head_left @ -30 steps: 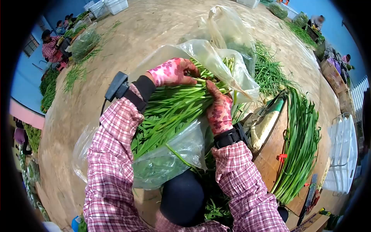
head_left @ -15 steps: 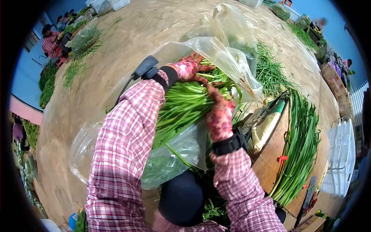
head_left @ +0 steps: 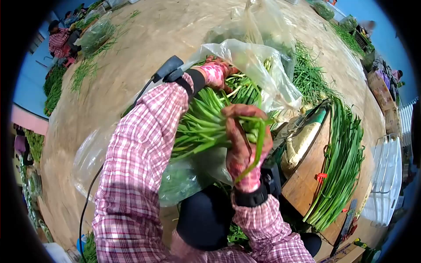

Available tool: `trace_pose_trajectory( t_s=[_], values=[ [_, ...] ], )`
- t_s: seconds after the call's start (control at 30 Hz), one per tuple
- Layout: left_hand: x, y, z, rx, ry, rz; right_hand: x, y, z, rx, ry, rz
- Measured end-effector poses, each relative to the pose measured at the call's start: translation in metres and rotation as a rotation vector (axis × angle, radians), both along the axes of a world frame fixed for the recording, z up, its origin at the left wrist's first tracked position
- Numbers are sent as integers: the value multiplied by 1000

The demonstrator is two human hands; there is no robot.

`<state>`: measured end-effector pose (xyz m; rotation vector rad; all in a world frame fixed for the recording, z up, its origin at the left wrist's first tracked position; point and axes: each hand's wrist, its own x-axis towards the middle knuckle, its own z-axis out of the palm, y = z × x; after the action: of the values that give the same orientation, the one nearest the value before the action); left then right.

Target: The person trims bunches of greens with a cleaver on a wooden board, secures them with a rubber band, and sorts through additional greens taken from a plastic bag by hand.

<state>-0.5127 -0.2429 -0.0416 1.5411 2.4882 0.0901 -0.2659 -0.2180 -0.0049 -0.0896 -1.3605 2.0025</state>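
A bunch of garlic chives (head_left: 199, 125) sits in my right hand (head_left: 245, 147), which is closed around its pale stem ends. One bent green leaf hangs down over the back of that hand. My left hand (head_left: 217, 74), in a pink patterned glove, rests on more chives (head_left: 245, 90) at the mouth of a clear plastic bag (head_left: 237, 50). Its thumb and fingers are apart, and some fingertips are hidden among the leaves and plastic. The bag's lower part (head_left: 186, 184) lies below the right hand's bunch.
On a wooden board (head_left: 302, 188) to the right lies a bundle of long green leaves (head_left: 340, 171) near a red clip (head_left: 321, 177). Loose greens (head_left: 309, 72) lie beyond. A white crate (head_left: 383, 184) stands far right. At the upper left sits another person (head_left: 59, 41).
My right hand has moved down and turned, drawing a bunch of chives away from the pile. My left hand has shifted slightly and stays on the greens in the bag.
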Motion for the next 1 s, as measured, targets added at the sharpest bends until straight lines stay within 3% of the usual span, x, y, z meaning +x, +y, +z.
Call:
trace_pose_trajectory(
  t_s=[0.03, 0.1, 0.13, 0.17, 0.3, 0.37, 0.4, 0.43, 0.5, 0.53, 0.57, 0.63, 0.7, 0.77, 0.8, 0.83, 0.9, 0.97, 1.0],
  values=[
    [-8, -2, -16, 121, 108, -59, 4, -1, -1, 10, 115, -10],
    [-10, -1, -16, 21, 35, -31, 19, 1, 5, -49, 127, -7],
    [-5, -5, -13, 73, 52, -35, 29, 4, 8, 47, 38, -24],
    [0, -8, -9, 128, 73, -40, 33, 3, 10, -21, 33, -13],
    [5, -8, -5, -73, 6, 92, 58, -4, 42, 51, 96, -25],
    [12, -15, -2, 113, 20, 1, 71, 5, 56, 27, 252, 16],
    [15, -17, 6, 122, -53, -18, 81, 14, 66, 49, 262, 42],
    [-4, -15, -21, 184, -31, -27, 92, 19, 81, 136, 245, 4],
    [1, -21, -19, 276, 98, -72, 113, 28, 108, 110, 250, -78],
    [9, -28, -5, 352, 14, -47, 117, 45, 123, 133, 278, -27],
    [4, -28, -6, 232, -86, 68, 121, 60, 135, 155, 307, 23],
    [-22, -24, -26, 138, 212, 75, 122, 82, 148, 144, 187, -123],
    [1, -52, 12, 305, -36, 122, 123, 112, 159, 171, 239, 94],
    [-1, -86, 37, 255, 10, 187, 124, 111, 194, 135, 355, 84],
    [6, -106, 55, 229, -78, 209, 125, 102, 205, 188, 216, -56],
    [15, -122, 79, 198, -163, 220, 110, 129, 195, 419, 202, -83],
    [23, -153, 97, 376, -170, 220, 100, 131, 214, 251, 208, 37],
    [88, -173, 159, 659, -461, 390, 104, 122, 239, 233, 333, 22],
    [126, -182, 189, 710, -500, 347, 105, 129, 242, 247, 261, -23]
  ],
)
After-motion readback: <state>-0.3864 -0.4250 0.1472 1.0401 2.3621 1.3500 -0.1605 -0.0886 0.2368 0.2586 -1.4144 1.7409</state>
